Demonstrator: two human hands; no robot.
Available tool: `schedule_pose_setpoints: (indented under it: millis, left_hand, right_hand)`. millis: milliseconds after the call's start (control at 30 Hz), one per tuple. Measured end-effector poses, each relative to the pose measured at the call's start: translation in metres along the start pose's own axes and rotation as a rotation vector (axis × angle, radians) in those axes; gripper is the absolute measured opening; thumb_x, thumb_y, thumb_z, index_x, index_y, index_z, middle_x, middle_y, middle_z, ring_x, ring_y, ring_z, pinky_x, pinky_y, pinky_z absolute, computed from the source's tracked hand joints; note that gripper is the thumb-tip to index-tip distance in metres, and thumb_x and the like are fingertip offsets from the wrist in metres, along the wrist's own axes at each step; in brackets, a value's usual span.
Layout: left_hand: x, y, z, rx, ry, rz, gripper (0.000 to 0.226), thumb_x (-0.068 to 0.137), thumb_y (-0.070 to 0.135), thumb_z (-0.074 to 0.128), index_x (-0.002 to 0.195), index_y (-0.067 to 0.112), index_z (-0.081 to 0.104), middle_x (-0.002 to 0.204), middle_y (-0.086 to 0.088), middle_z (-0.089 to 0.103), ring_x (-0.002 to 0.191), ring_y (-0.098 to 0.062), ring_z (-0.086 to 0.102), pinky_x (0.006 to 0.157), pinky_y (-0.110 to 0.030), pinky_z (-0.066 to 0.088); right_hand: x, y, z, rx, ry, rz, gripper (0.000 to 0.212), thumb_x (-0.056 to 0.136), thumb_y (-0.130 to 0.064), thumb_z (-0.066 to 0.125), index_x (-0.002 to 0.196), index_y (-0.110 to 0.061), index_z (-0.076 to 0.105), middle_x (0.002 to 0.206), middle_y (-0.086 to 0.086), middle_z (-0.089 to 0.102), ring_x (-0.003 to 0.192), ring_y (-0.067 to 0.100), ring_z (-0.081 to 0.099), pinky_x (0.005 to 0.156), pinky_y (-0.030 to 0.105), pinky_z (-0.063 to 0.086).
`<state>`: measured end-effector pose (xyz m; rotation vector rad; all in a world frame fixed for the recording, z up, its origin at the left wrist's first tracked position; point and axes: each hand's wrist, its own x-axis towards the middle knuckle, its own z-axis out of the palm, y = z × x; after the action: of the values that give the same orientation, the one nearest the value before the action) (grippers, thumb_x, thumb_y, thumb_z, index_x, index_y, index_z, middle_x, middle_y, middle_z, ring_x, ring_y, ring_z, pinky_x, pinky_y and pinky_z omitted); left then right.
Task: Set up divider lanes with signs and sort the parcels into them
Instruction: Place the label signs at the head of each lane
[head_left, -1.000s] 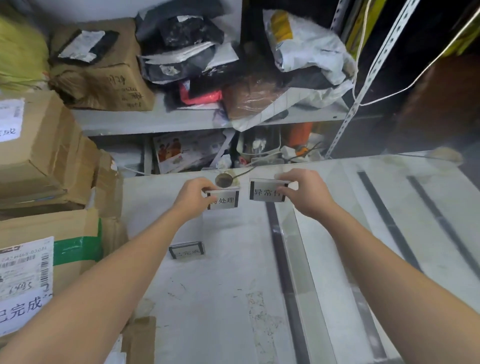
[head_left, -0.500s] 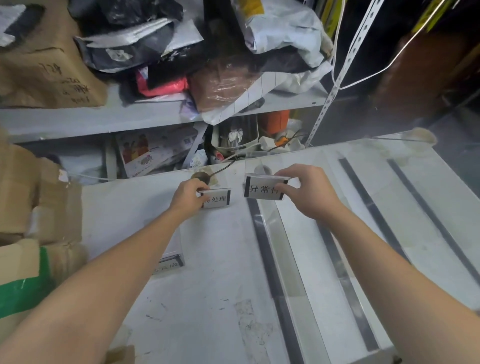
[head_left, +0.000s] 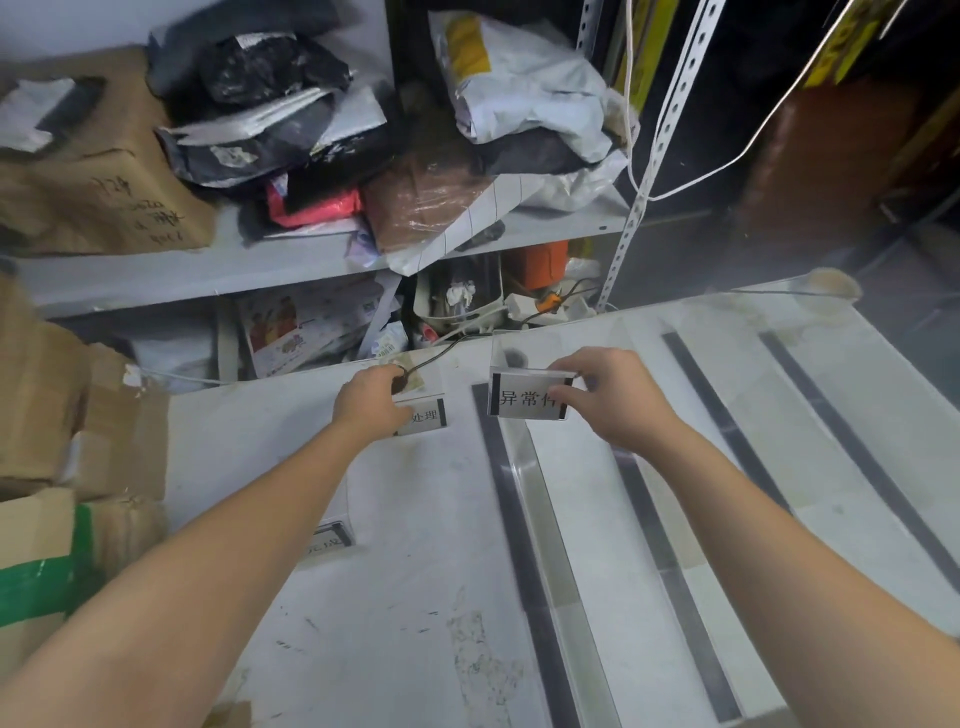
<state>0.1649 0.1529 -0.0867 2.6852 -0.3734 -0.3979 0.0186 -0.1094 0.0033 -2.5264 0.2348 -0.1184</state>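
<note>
My left hand (head_left: 370, 402) holds a small white sign (head_left: 427, 417) with black end bars low over the white table (head_left: 395, 597), near its far edge. Fingers cover the sign's left part. My right hand (head_left: 610, 397) pinches a second sign (head_left: 522, 399) by its right end, upright, just above the far end of a clear divider (head_left: 540, 499) with a black base strip. A third sign (head_left: 328, 540) lies on the table beside my left forearm, partly hidden. Cardboard parcels (head_left: 41, 415) are stacked at the left.
Two more black divider strips (head_left: 727, 426) run across the table on the right. Behind the table a grey shelf (head_left: 291, 254) holds bags, a brown box (head_left: 98, 187) and wrapped packages. A cable and clutter lie below it. A perforated metal post (head_left: 644, 171) rises at the right.
The view shifted left and up again after swinging right. Both hands hold their signs as before; the left sign sits slightly lower toward the table, the right sign stays above the divider's end.
</note>
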Motion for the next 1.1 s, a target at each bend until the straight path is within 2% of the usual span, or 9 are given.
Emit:
schedule_pose_setpoints:
  millis: [100, 167, 300, 500, 600, 733, 833, 933, 1100]
  left_hand:
    - [-0.014, 0.033, -0.02, 0.077, 0.06, 0.05, 0.024, 0.078, 0.035, 0.069, 0.097, 0.021, 0.061, 0.09, 0.001, 0.065, 0.089, -0.027, 0.064, 0.066, -0.032, 0.046]
    - [-0.029, 0.064, -0.033, 0.112, 0.106, 0.078, 0.031, 0.082, 0.036, 0.067, 0.109, 0.022, 0.063, 0.099, -0.002, 0.068, 0.096, -0.028, 0.064, 0.075, -0.037, 0.051]
    - [-0.063, 0.129, -0.047, 0.192, 0.209, 0.099, 0.044, 0.085, 0.032, 0.063, 0.128, 0.025, 0.059, 0.113, -0.004, 0.068, 0.108, -0.03, 0.06, 0.085, -0.041, 0.052]
    - [-0.1, 0.226, -0.038, 0.3, 0.264, 0.077, 0.037, 0.087, 0.042, 0.062, 0.118, 0.022, 0.06, 0.11, -0.005, 0.067, 0.106, -0.03, 0.058, 0.079, -0.04, 0.052]
    - [-0.11, 0.276, -0.028, 0.323, 0.276, 0.106, 0.041, 0.087, 0.041, 0.062, 0.124, 0.023, 0.059, 0.117, -0.005, 0.065, 0.111, -0.029, 0.057, 0.082, -0.038, 0.049]
    - [-0.11, 0.327, -0.019, 0.339, 0.226, 0.123, 0.045, 0.086, 0.045, 0.061, 0.123, 0.022, 0.058, 0.119, -0.004, 0.065, 0.11, -0.028, 0.059, 0.085, -0.043, 0.053]
    - [-0.101, 0.355, -0.015, 0.355, 0.206, 0.131, 0.05, 0.086, 0.042, 0.062, 0.131, 0.022, 0.056, 0.125, -0.005, 0.063, 0.116, -0.027, 0.057, 0.089, -0.042, 0.052]
    - [-0.083, 0.371, -0.009, 0.342, 0.208, 0.155, 0.054, 0.085, 0.042, 0.063, 0.135, 0.024, 0.054, 0.128, -0.004, 0.061, 0.12, -0.026, 0.055, 0.091, -0.042, 0.051]
    - [-0.056, 0.383, 0.01, 0.294, 0.168, 0.188, 0.051, 0.087, 0.042, 0.062, 0.133, 0.023, 0.055, 0.127, -0.004, 0.062, 0.117, -0.026, 0.057, 0.09, -0.042, 0.052]
  right_hand:
    - [-0.008, 0.009, -0.023, 0.024, 0.002, -0.023, 0.022, 0.09, -0.02, 0.072, 0.111, -0.016, 0.075, 0.093, -0.011, 0.067, 0.081, 0.004, 0.054, 0.077, 0.024, 0.047]
    - [-0.015, 0.019, -0.043, 0.027, -0.008, -0.045, 0.023, 0.09, -0.02, 0.072, 0.112, -0.014, 0.075, 0.107, -0.002, 0.072, 0.096, 0.015, 0.061, 0.084, 0.028, 0.046]
    - [-0.028, 0.059, -0.087, 0.044, 0.014, -0.106, 0.026, 0.089, -0.022, 0.073, 0.113, -0.013, 0.075, 0.114, -0.002, 0.072, 0.106, 0.017, 0.063, 0.084, 0.024, 0.041]
    - [-0.059, 0.133, -0.165, 0.037, 0.024, -0.15, 0.025, 0.088, -0.021, 0.074, 0.11, -0.011, 0.076, 0.11, 0.003, 0.074, 0.091, 0.015, 0.062, 0.079, 0.023, 0.039]
    - [-0.072, 0.172, -0.2, 0.009, 0.042, -0.118, 0.026, 0.088, -0.022, 0.074, 0.111, -0.011, 0.075, 0.113, 0.002, 0.073, 0.101, 0.018, 0.065, 0.083, 0.025, 0.043]
    - [-0.081, 0.217, -0.238, 0.007, 0.06, -0.086, 0.014, 0.087, -0.017, 0.073, 0.1, -0.012, 0.077, 0.095, 0.0, 0.072, 0.089, 0.018, 0.063, 0.08, 0.033, 0.049]
    - [-0.082, 0.243, -0.254, -0.05, 0.077, -0.041, 0.014, 0.087, -0.018, 0.074, 0.095, -0.007, 0.077, 0.092, 0.007, 0.074, 0.078, 0.019, 0.058, 0.071, 0.032, 0.045]
    - [-0.077, 0.268, -0.263, -0.069, 0.081, -0.012, 0.014, 0.085, -0.021, 0.075, 0.094, -0.011, 0.078, 0.09, 0.005, 0.075, 0.083, 0.025, 0.064, 0.077, 0.038, 0.052]
    - [-0.059, 0.288, -0.271, -0.096, 0.057, 0.008, 0.019, 0.085, -0.017, 0.076, 0.103, -0.011, 0.078, 0.094, 0.001, 0.075, 0.083, 0.022, 0.063, 0.078, 0.036, 0.051]
